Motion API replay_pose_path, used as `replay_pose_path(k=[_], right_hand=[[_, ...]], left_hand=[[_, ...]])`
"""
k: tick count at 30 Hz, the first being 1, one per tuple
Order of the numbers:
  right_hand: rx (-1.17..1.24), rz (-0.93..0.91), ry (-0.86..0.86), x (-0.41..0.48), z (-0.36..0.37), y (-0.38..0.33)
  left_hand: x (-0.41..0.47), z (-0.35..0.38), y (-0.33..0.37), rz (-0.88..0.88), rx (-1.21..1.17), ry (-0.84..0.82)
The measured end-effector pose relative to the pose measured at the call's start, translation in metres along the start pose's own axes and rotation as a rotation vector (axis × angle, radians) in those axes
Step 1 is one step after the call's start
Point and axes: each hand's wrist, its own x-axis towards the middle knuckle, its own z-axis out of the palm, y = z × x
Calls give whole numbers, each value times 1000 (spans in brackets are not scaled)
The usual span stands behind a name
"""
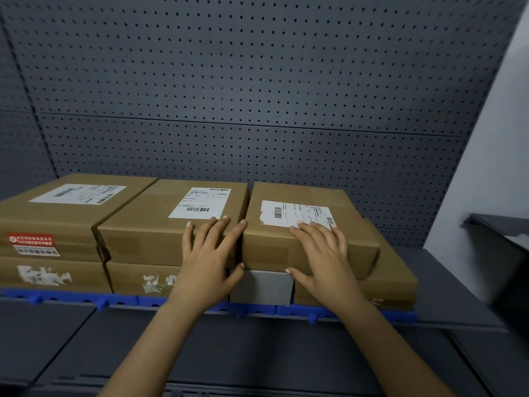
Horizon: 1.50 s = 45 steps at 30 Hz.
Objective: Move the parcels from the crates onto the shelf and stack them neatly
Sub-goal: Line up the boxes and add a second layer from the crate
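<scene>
Top right parcel (272, 247), brown cardboard with a white shipping label (292, 213), as seen from the head camera: laid flat on a lower brown parcel (395, 276) and a small grey box (262, 286), at the right end of a two-high row on the shelf (446, 287). Right hand (320, 253) spread flat on its top, fingers straight and reaching the label, thumb down the near face; nothing gripped. Left hand (209, 253) likewise flat and uncurled on the near right corner of the top middle parcel (148, 224), thumb at the narrow gap between the two. Probable purpose: steadying the neighbour while squaring the right parcel against it, near faces flush. Further left, top left parcel (57, 219) close against the middle one. Blue plastic matting (71, 296) under the whole row, grey pegboard (257, 81) behind.
</scene>
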Motion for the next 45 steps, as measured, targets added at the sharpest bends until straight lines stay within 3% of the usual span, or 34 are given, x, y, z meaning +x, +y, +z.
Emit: replay_pose_path(k=[21, 37, 45], right_hand=[[-16, -5, -77, -2, -8, 5], [8, 63, 0, -29, -41, 30], [-2, 151, 19, -35, -47, 50]], left_hand=[[2, -4, 4, -5, -11, -26], [22, 9, 67, 325, -140, -157], [35, 20, 79, 345, -98, -179]])
